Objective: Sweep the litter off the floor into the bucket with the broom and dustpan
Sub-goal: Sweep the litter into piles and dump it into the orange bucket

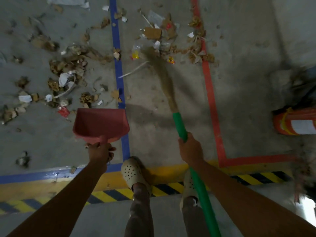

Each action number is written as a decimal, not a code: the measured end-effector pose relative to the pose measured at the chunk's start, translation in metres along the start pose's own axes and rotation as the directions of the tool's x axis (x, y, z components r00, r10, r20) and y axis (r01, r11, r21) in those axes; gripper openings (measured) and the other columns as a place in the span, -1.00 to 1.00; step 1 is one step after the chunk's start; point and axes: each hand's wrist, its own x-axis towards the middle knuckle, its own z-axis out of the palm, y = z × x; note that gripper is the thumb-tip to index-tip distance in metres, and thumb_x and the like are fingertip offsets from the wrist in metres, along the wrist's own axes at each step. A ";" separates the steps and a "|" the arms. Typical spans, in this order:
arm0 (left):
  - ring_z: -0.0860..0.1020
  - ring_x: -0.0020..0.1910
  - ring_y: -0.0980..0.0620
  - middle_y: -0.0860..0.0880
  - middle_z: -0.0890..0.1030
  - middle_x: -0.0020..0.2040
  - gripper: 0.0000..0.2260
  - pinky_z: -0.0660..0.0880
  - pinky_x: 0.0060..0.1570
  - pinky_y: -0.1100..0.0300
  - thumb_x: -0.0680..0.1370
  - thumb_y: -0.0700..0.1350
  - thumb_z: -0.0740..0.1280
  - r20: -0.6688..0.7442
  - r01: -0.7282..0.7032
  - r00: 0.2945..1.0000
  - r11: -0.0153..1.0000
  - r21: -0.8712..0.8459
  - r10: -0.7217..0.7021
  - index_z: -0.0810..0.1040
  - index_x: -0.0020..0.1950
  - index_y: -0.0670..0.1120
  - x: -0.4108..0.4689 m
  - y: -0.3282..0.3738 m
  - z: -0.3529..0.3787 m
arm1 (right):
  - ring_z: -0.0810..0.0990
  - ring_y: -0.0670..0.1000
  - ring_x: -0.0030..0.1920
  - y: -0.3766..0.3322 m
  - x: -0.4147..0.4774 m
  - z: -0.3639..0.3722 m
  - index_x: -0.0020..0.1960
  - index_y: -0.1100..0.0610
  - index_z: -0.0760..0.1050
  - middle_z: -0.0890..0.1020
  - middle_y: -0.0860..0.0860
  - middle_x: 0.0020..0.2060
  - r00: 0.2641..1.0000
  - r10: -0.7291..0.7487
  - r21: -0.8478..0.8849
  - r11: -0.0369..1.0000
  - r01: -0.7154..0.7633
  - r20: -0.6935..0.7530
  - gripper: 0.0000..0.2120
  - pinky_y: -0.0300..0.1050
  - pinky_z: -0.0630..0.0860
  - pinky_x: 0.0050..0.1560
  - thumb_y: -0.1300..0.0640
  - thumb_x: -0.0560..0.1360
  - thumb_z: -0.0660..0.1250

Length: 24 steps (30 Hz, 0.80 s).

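**Litter Sweep: Tool Hold and Material Handling**

We start with the grey concrete floor, which is marked by a blue tape line and a red tape line. The litter is torn brown cardboard, crumpled white paper, clear film and small coloured wrappers. It lies scattered over the far half of the floor, thickest between the two lines and to the left of the blue one. We judge this material light and loose. It should slide readily on concrete, and paper or film may skip under a fast stroke, so we advise short, low strokes.

The long broom has a green sleeved handle and a soft straw-coloured bristle head. It reaches forward between the lines, its blurred tips at the near edge of the central pile. The bristles look flexible, so we expect them to bend rather than scrape. The right hand is wrapped fully round the green handle part-way along it, and the remainder runs back past the right leg.

The red plastic dustpan is scoop-shaped and rigid. It sits just left of the blue line with its mouth facing the litter and nothing visible inside. We cannot tell whether its lip touches the floor. The left hand is clenched round its short rear handle.

We cannot identify a bucket in view.
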 end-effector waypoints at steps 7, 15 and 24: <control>0.34 -0.65 0.05 -0.34 0.56 -0.19 -0.75 0.19 -0.63 0.35 0.68 -0.12 0.26 0.034 0.064 0.997 0.998 -0.021 -0.063 0.45 -0.13 -0.25 0.004 -0.009 0.000 | 0.47 -0.01 -0.36 0.030 -0.026 0.028 0.28 0.24 0.44 0.51 0.05 -0.20 0.931 0.318 -0.006 0.947 -0.322 0.180 -0.67 -0.17 0.37 -0.46 0.01 0.68 0.17; 0.36 -0.64 0.05 -0.29 0.57 -0.23 -0.74 0.22 -0.61 0.34 0.69 -0.08 0.25 -0.023 0.066 0.997 0.995 -0.071 -0.068 0.46 -0.08 -0.26 0.007 -0.018 -0.032 | 0.58 0.12 -0.12 -0.042 -0.060 0.070 0.30 0.13 0.41 0.58 0.09 -0.07 0.933 -0.049 -0.138 0.985 0.105 0.357 -0.70 -0.11 0.41 -0.20 -0.03 0.67 0.17; 0.31 -0.70 0.09 -0.31 0.53 -0.23 -0.77 0.19 -0.63 0.36 0.68 -0.15 0.24 -0.055 0.041 0.997 0.990 -0.133 -0.049 0.44 -0.11 -0.26 0.023 0.006 -0.063 | 0.62 0.13 -0.17 -0.079 -0.032 0.038 0.41 0.10 0.43 0.59 0.05 -0.17 0.993 -0.109 -0.018 0.994 0.110 0.053 -0.62 -0.06 0.52 -0.24 -0.04 0.65 0.25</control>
